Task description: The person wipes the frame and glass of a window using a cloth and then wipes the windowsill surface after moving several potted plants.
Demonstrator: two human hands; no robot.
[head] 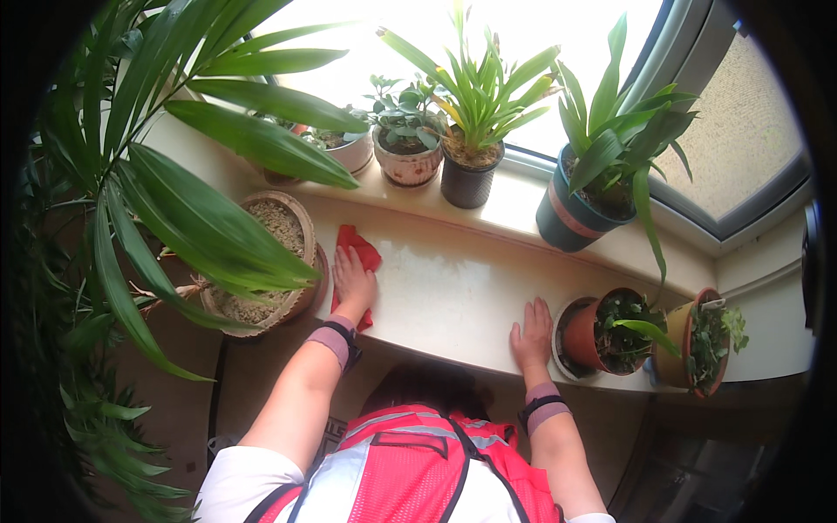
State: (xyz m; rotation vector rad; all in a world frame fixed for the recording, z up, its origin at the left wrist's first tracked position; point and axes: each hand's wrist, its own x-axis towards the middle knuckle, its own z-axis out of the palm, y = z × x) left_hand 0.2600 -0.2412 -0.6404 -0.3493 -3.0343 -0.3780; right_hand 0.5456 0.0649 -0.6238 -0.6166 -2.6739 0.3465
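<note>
My left hand (354, 278) lies flat over a red cloth (358, 242), holding it against the glossy white windowsill (439, 287). Close to its left stands a wide round planter (302, 225) filled with pale grit, on a saucer. My right hand (532, 337) rests palm down on the sill near the front edge, with nothing in it. Just right of it, a terracotta-coloured pot (583, 335) with a leafy plant sits in a round saucer (567, 366).
Along the raised ledge (510, 196) by the window stand a black pot (469, 183), a whitish pot of succulents (409, 165) and a teal pot (556, 209). Long palm leaves (216, 216) overhang the left side. A yellowish pot (673, 353) stands at the right end.
</note>
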